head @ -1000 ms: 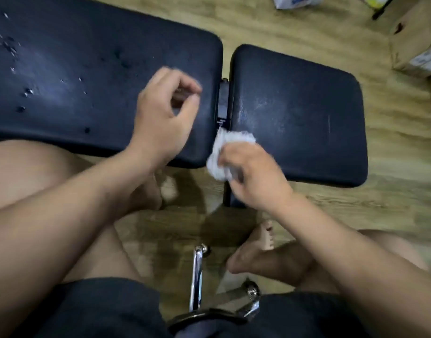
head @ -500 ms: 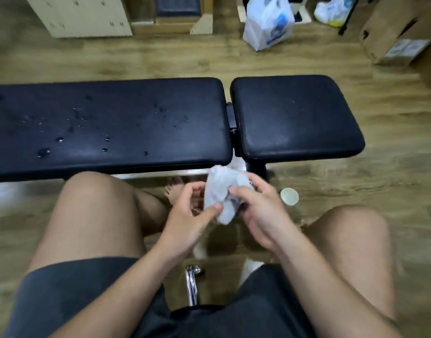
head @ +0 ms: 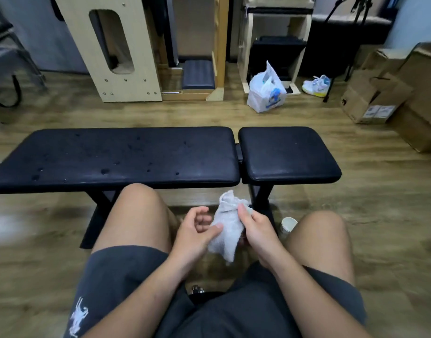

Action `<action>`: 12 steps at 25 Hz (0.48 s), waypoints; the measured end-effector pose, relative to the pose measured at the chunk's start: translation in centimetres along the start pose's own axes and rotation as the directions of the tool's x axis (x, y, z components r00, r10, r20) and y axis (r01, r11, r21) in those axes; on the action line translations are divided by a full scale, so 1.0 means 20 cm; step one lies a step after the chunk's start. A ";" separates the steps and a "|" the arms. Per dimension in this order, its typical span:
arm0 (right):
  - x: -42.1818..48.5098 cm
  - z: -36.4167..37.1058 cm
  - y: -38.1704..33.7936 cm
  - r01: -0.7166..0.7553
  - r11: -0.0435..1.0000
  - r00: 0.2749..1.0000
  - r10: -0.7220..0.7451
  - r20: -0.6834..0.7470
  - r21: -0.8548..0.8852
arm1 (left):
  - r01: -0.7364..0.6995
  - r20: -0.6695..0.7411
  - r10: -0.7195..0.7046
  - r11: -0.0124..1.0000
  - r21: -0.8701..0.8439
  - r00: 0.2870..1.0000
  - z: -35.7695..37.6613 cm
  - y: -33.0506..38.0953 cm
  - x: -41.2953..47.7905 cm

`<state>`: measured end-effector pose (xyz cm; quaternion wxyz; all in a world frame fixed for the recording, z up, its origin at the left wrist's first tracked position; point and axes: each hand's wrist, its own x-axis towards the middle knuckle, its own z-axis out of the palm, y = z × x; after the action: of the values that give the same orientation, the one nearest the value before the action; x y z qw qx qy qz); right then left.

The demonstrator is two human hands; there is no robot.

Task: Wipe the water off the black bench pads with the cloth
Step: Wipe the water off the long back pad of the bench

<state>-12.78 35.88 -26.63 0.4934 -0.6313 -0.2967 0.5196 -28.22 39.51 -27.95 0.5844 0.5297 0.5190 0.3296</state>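
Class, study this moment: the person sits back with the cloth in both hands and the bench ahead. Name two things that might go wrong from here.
1. Droplets remain scattered on the long pad; stopping now would likely leave it wet.
2. The cloth, bunched between the left hand and right hand, may smear water rather than lift it.
3. A paper cup on the floor beside the right knee might get knocked over.

No words or numbers can be read anywhere. The shorts [head: 117, 284] carry a white embroidered emblem [head: 78, 317] on the left leg, wordless. Beyond the bench [head: 136, 157], a white bag [head: 267, 91] shows a blue print, too blurred to read. To the bench's right, a box [head: 370, 101] bears white labels [head: 380, 111], illegible.
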 end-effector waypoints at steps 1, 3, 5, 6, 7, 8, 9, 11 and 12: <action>-0.02 0.00 -0.01 -0.008 1.000 1.000 0.008 -0.009 0.008 | -0.043 0.016 0.042 0.996 0.073 0.999 0.01 0.01 -0.01; -0.03 -0.01 0.03 -0.052 0.997 0.999 0.052 0.010 0.054 | -0.098 0.104 0.081 0.981 0.166 0.991 0.06 -0.02 -0.04; -0.01 -0.01 0.03 -0.081 0.985 0.996 0.075 0.043 0.155 | -0.104 0.183 0.082 0.989 0.110 0.980 0.10 -0.01 -0.05; 0.00 -0.01 0.03 -0.085 0.978 0.995 0.074 0.062 0.190 | -0.099 0.167 0.084 0.992 0.084 0.982 0.11 -0.01 -0.04; 0.01 0.00 0.03 -0.079 0.976 0.995 0.065 0.070 0.205 | -0.098 0.123 0.090 0.993 0.064 0.988 0.12 -0.02 -0.03; 0.02 0.00 0.04 -0.071 0.975 0.996 0.059 0.064 0.211 | -0.093 0.087 0.089 0.995 0.040 0.992 0.12 -0.01 -0.01; 0.03 0.01 0.04 -0.063 0.975 0.997 0.052 0.054 0.214 | -0.075 0.067 0.075 0.997 0.001 0.995 0.12 -0.01 0.00; 0.04 0.01 0.04 -0.056 0.973 0.998 0.047 0.048 0.224 | -0.026 0.079 0.033 0.996 -0.082 0.996 0.12 0.01 0.01; 0.05 0.02 0.04 -0.050 0.976 0.998 0.042 0.043 0.211 | -0.008 0.097 0.018 0.995 -0.104 0.995 0.12 0.01 0.02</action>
<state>-12.95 36.61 -27.75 0.5401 -0.5715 -0.2344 0.5716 -25.91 39.21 -28.09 0.6333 0.5178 0.4686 0.3335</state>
